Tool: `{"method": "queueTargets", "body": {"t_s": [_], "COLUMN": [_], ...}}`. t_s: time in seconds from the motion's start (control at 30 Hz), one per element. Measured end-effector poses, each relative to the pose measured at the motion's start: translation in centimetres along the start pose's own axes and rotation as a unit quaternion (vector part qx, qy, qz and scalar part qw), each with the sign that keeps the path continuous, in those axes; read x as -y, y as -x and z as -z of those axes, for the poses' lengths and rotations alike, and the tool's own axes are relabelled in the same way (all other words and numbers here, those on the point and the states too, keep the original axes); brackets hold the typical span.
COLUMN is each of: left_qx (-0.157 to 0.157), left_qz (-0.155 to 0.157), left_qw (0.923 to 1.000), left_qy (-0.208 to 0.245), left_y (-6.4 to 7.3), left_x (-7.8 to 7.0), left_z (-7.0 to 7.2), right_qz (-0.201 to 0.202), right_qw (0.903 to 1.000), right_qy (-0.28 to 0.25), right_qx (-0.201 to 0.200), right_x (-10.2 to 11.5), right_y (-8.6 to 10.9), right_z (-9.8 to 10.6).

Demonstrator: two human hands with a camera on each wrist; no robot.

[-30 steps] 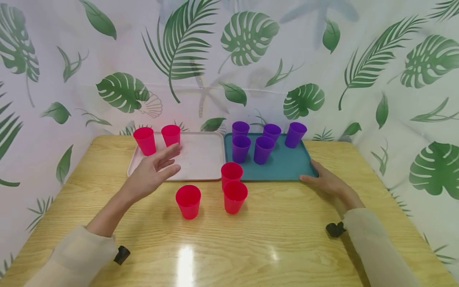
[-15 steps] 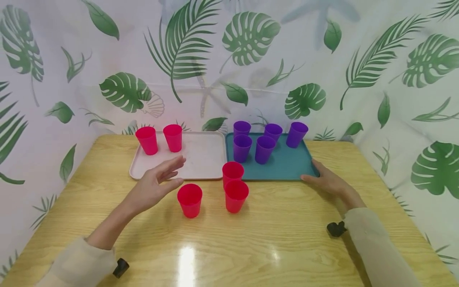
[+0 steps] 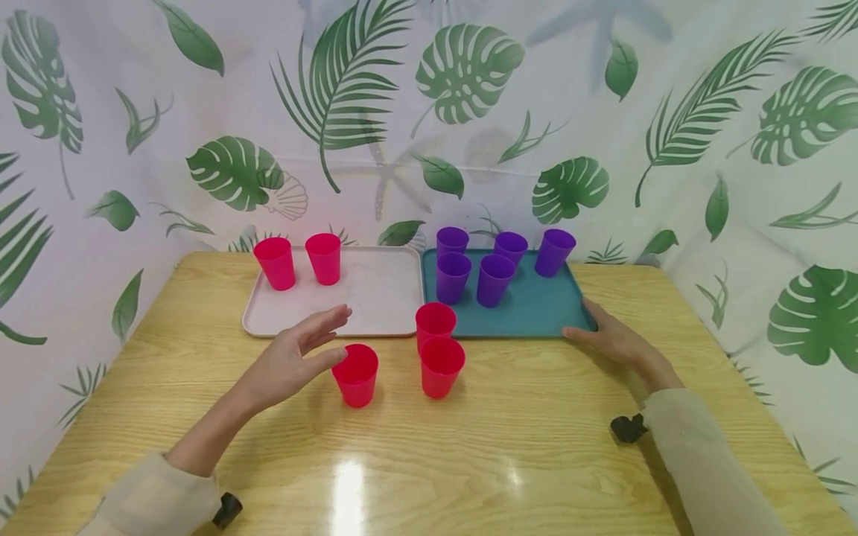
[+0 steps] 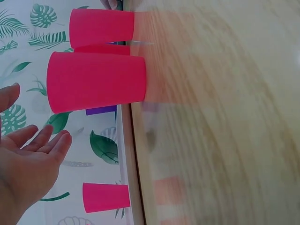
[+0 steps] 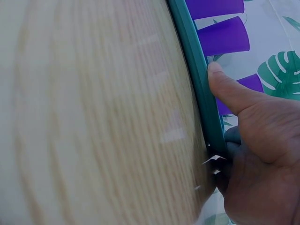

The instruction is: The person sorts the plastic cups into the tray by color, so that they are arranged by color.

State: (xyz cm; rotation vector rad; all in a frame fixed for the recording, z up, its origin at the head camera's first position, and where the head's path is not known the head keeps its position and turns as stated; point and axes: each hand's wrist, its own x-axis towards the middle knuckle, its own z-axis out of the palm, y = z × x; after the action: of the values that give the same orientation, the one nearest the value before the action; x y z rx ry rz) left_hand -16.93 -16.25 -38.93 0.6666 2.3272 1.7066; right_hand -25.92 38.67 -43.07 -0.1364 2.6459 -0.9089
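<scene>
My left hand (image 3: pixel 288 365) hovers with its fingers extended beside a red cup (image 3: pixel 355 378) on the table. In the left wrist view that cup (image 4: pixel 96 82) stands just past the fingertips, apart from them. Two more red cups, a front one (image 3: pixel 442 368) and a rear one (image 3: pixel 434 321), stand close together to its right. My right hand (image 3: pixel 613 339) grips the near right corner of the teal tray (image 3: pixel 529 320). In the right wrist view the thumb (image 5: pixel 229 86) lies along the tray's edge; the other fingers are partly hidden.
Several purple cups (image 3: pixel 496 281) stand upright on the teal tray. Left of it, touching, lies a pale tray (image 3: pixel 382 298) with two red cups (image 3: pixel 275 264) at its back left. A leaf-print cloth (image 3: pixel 375 112) hangs behind the wooden table (image 3: pixel 536 447).
My left hand has come down and toward me, from over the pale tray to the side of the nearest red cup. The right hand stays at the tray corner.
</scene>
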Motion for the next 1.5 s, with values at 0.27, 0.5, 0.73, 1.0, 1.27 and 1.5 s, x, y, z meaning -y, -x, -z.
{"method": "queueTargets", "body": {"t_s": [0.27, 0.5, 0.73, 1.0, 1.27, 1.5], "left_qx": [0.028, 0.048, 0.048, 0.036, 0.034, 0.03], "left_qz": [0.011, 0.057, 0.068, 0.077, 0.08, 0.081], "left_qw": [0.9993, 0.9957, 0.9946, 0.996, 0.996, 0.995], "left_qy": [-0.023, -0.055, -0.061, -0.029, -0.022, -0.05], "left_y": [-0.1, -0.2, -0.2, 0.1, 0.1, -0.2], "left_x": [0.6, 1.0, 1.5, 1.7, 1.8, 1.6], "left_z": [-0.9, -1.6, -2.2, -2.8, -2.9, -2.9], "right_qz": [-0.001, 0.006, 0.0, -0.003, -0.004, -0.005], "right_qw": [1.0, 0.9999, 1.0, 0.9999, 0.9999, 0.9999], "right_qy": [-0.001, 0.008, 0.007, 0.012, 0.011, 0.014], "right_qx": [0.0, -0.004, -0.002, -0.003, -0.001, -0.001], "right_x": [0.0, 0.0, -0.1, 0.0, 0.0, 0.0], "right_y": [0.0, 0.0, -0.1, 0.1, -0.1, -0.2], "right_z": [0.1, 0.2, 0.1, 0.0, 0.0, 0.0]}}
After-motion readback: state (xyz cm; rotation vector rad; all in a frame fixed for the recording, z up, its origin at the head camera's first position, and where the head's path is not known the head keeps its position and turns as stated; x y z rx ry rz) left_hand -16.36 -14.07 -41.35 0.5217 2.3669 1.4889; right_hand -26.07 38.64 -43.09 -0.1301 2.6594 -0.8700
